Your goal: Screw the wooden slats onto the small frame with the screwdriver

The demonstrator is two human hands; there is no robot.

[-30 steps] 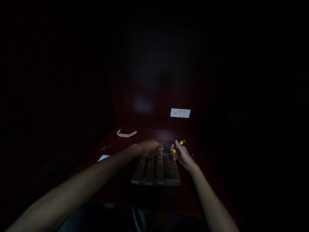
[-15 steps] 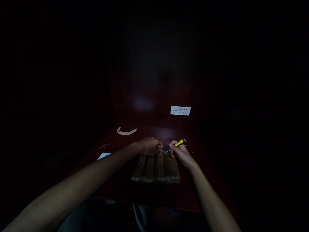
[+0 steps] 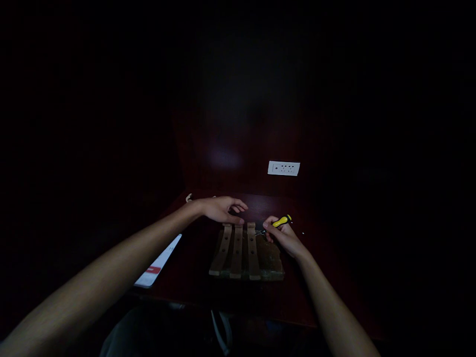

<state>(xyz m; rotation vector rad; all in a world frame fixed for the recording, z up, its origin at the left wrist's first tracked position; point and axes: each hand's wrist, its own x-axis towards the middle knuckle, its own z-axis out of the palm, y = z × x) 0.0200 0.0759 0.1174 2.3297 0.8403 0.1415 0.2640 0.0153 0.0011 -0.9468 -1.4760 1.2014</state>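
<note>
Three wooden strips with holes, a left one (image 3: 223, 250), a middle one (image 3: 236, 253) and a right one (image 3: 253, 254), lie side by side on a brownish block (image 3: 270, 260). My right hand (image 3: 280, 234) is closed around a yellow and black screwdriver (image 3: 281, 221); its shaft points down left to the top of the right strip. My left hand (image 3: 225, 208) hovers just behind the far ends of the strips, fingers apart and pointing right, holding nothing.
A white sheet or device with a red mark (image 3: 159, 263) lies on the dark red table (image 3: 193, 285) at the left. Behind my left wrist, a curved wooden piece (image 3: 189, 197) is mostly hidden. A white socket plate (image 3: 283, 168) is on the back wall.
My left hand has let go of the right strip's far end, moving back and opening. It now covers most of the curved piece. More of the white item shows. The screwdriver stays in my right hand.
</note>
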